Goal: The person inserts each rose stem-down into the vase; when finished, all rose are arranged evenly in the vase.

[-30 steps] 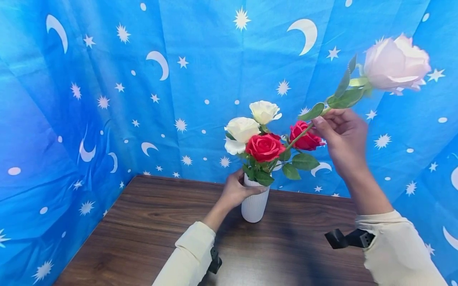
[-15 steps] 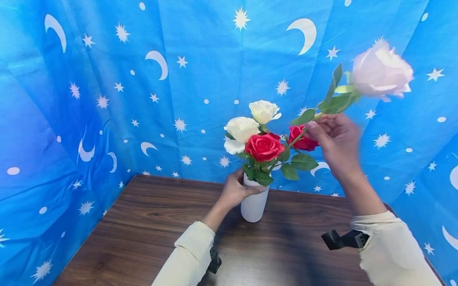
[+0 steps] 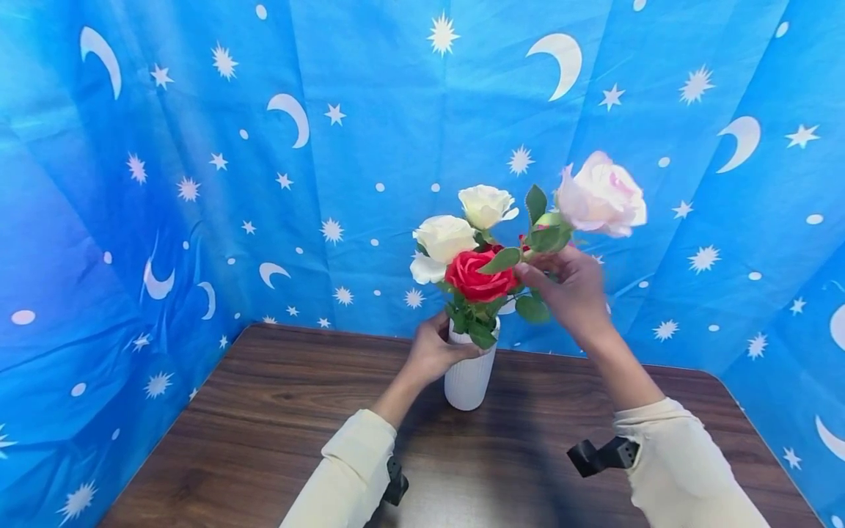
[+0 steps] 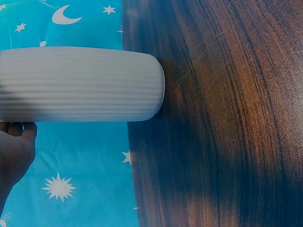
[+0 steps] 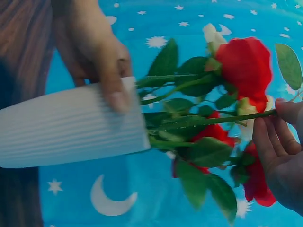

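Observation:
A white ribbed vase (image 3: 468, 389) stands upright on the table, and my left hand (image 3: 437, 353) grips it around the upper part, thumb across the front near the rim. White roses (image 3: 445, 239) and red roses (image 3: 480, 276) stick out of its mouth. Between thumb and fingers, my right hand (image 3: 573, 292) pinches the stem of a pale pink rose (image 3: 602, 196) just below its leaves. In the right wrist view that stem (image 5: 213, 121) runs into the vase's mouth among the other stems; its lower end is hidden. One red rose is mostly behind my right hand in the head view.
The vase is near the back edge of a dark wood table (image 3: 264, 440). Behind and at both sides hangs a blue cloth (image 3: 370, 147) with white moons and stars. Green leaves (image 5: 210, 151) spread around the vase's mouth.
My right hand has moved left and down with the pink rose, bringing its bloom close to the other roses. The left hand has kept its grip on the vase.

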Tool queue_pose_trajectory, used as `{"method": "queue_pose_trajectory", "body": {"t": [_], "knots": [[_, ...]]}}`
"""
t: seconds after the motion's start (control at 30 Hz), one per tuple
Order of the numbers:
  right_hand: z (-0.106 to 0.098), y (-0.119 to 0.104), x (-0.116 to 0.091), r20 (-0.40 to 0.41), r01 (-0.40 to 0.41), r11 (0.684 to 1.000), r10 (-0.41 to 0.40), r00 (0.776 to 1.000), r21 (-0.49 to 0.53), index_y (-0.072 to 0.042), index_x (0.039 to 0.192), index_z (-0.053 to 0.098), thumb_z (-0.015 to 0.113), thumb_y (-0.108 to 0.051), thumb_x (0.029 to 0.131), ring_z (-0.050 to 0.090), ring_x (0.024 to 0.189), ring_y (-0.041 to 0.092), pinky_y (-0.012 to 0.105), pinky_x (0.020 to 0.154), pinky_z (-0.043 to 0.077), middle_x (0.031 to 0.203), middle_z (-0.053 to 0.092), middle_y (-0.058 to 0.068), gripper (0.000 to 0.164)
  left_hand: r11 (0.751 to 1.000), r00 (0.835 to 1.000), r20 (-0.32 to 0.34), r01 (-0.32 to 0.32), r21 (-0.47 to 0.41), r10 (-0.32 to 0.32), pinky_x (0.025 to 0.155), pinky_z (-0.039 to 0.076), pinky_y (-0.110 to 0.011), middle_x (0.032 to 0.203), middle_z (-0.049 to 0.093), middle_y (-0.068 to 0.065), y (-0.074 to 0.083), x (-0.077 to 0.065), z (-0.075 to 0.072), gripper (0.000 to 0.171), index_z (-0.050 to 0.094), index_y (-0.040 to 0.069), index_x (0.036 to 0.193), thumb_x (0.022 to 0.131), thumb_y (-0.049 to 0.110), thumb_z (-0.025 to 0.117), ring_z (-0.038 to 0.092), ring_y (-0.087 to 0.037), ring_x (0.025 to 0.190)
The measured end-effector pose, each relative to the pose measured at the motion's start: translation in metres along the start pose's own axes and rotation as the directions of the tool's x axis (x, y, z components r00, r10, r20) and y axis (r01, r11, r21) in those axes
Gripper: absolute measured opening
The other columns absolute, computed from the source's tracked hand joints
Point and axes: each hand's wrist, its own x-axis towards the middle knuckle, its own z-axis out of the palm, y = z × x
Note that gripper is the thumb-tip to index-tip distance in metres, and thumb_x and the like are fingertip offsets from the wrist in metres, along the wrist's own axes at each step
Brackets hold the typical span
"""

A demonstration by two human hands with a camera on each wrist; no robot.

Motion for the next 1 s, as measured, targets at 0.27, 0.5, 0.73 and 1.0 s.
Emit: {"method": "queue_pose_trajectory", "body": {"t": [0.27,0.5,0.73,1.0], "knots": [[0.031,0.037,-0.020,0.088,-0.085,0.996,0.086,0.992,-0.019,0.003,0.125,0.067,0.072,-0.002,0.092,0.072,0.110,0.042,0.040,0.091,0.061,0.120,0.072,0.025,0.034,0.999,1.000,-0.009,-0.029,0.015,0.029,0.088,0.059,-0.029,0.122,0.075,-0.010,-0.001,0.000,0.001,0.056,0.066,0.010,0.127,0.076,0.014,0.089,0.070,-0.017,0.105],[0.049,0.057,-0.038,0.080,-0.161,0.987,0.161,0.984,-0.009,0.004,0.131,0.061,0.073,0.000,0.090,0.070,0.111,0.044,0.053,0.091,0.059,0.126,0.068,0.026,0.043,0.999,0.999,0.005,-0.046,-0.019,0.046,0.079,0.056,-0.021,0.121,0.075,-0.011,0.001,0.000,0.005,0.056,0.066,0.010,0.129,0.078,0.013,0.088,0.067,-0.011,0.098],[0.045,0.054,-0.042,0.089,-0.158,0.986,0.161,0.983,-0.043,0.001,0.132,0.063,0.073,-0.005,0.092,0.071,0.111,0.044,0.053,0.091,0.059,0.127,0.069,0.025,0.042,0.998,0.998,0.024,-0.049,-0.048,0.050,0.087,0.058,-0.023,0.126,0.073,-0.012,0.003,-0.001,0.003,0.058,0.064,0.010,0.132,0.079,0.012,0.087,0.070,-0.020,0.109],[0.035,0.057,-0.062,0.019,-0.063,0.995,0.065,0.998,-0.081,0.002,0.112,0.074,0.072,-0.002,0.091,0.076,0.101,0.029,0.034,0.086,0.063,0.108,0.077,0.020,0.021,0.998,0.997,0.049,-0.063,-0.025,0.064,0.101,0.057,-0.036,0.130,0.071,-0.010,-0.003,-0.003,-0.003,0.056,0.060,0.011,0.133,0.083,0.013,0.084,0.067,-0.023,0.118]]}}
